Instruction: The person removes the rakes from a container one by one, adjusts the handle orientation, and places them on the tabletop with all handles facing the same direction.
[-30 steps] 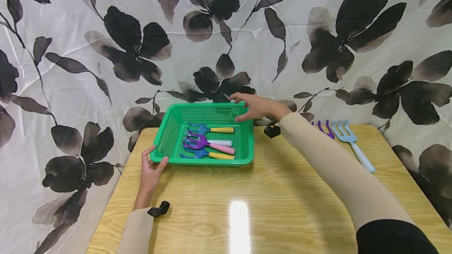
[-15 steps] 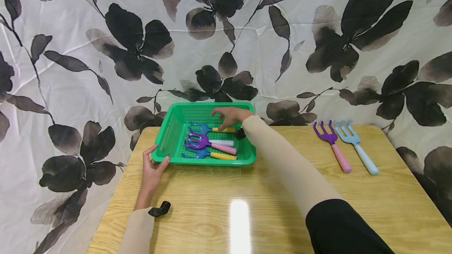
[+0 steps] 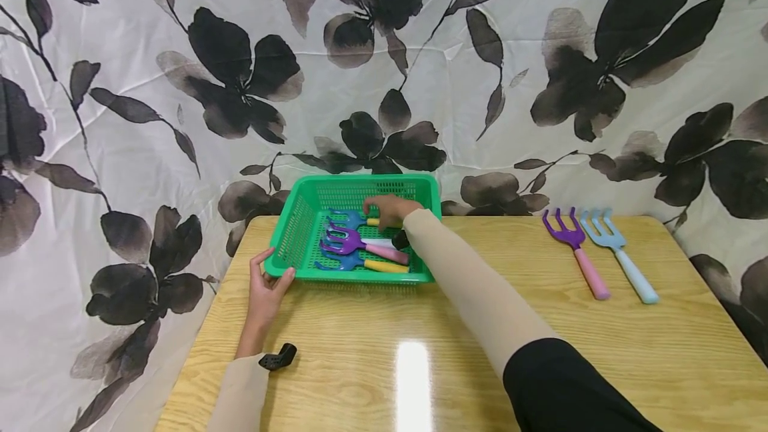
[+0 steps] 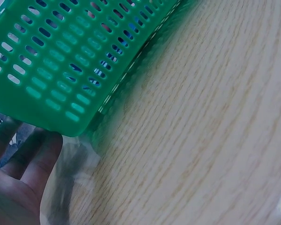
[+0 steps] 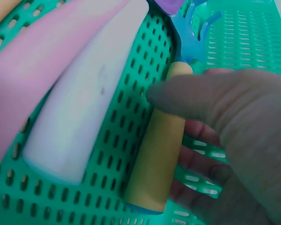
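Note:
A green plastic basket (image 3: 348,182) stands on the table with several small garden forks inside. My left hand (image 3: 266,295) grips its near left corner; in the left wrist view the fingertips (image 4: 49,145) are at the corner's rim. My right hand (image 3: 389,209) is down in the basket around the yellow handle (image 5: 152,164) of the rear blue garden fork (image 3: 348,220), thumb over it and fingers on its far side. Beside it lie a white handle (image 5: 91,98), a purple fork with a pink handle (image 3: 348,241) and another blue fork with a yellow handle (image 3: 387,266).
On the table's right lie a purple garden fork with a pink handle (image 3: 591,273) and a light blue garden fork (image 3: 633,275), side by side. A floral cloth (image 3: 480,85) hangs behind the wooden table (image 3: 336,352).
My right hand has moved left and down from above the basket's far right corner onto the rear blue fork's yellow handle. My left hand has stayed at the corner.

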### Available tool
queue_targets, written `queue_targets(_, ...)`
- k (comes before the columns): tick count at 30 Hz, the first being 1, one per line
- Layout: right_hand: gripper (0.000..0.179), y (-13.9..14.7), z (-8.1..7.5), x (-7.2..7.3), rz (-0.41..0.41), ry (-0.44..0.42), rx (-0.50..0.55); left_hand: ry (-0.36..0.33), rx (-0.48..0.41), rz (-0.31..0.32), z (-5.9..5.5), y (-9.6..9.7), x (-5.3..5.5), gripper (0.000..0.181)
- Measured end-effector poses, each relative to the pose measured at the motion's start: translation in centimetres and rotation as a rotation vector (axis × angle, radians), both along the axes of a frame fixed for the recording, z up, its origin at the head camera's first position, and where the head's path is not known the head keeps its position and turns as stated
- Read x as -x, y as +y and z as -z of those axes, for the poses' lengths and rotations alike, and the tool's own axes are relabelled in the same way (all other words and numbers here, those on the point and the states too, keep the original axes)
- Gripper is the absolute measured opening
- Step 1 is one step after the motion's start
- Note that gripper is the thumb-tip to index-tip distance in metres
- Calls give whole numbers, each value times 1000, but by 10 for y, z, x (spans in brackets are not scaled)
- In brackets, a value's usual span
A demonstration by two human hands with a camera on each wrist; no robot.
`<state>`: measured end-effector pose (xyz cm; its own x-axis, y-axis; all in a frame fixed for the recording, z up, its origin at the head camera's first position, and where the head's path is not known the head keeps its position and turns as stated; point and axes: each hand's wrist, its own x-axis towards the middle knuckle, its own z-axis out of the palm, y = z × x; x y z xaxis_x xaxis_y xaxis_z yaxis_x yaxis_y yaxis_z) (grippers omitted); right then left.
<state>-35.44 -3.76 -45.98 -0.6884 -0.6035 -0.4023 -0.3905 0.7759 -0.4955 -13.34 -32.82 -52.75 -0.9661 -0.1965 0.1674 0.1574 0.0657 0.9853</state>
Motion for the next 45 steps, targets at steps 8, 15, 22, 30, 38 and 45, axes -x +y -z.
queue_targets(8, 33, 1, 0, -4, 57, 41, 56, -4, 30, -6, -1, 0, 0, 65)
queue_targets(15, 32, 4, 5, -5, 51, 54, 83, -6, 21, -5, -1, 1, -1, 66)
queue_targets(22, 30, 6, 3, -4, 16, 103, 135, -5, 28, -10, -2, 4, -3, 66)
queue_targets(30, 30, 4, -17, -3, -4, 191, 192, -23, 41, -17, -3, 3, -2, 65)
queue_targets(38, 34, 15, -46, -8, -30, 265, 236, -40, 39, -28, -2, 5, -2, 66)
queue_targets(45, 34, 42, -69, -15, 22, 329, 325, -50, 28, -28, -3, 6, -3, 66)
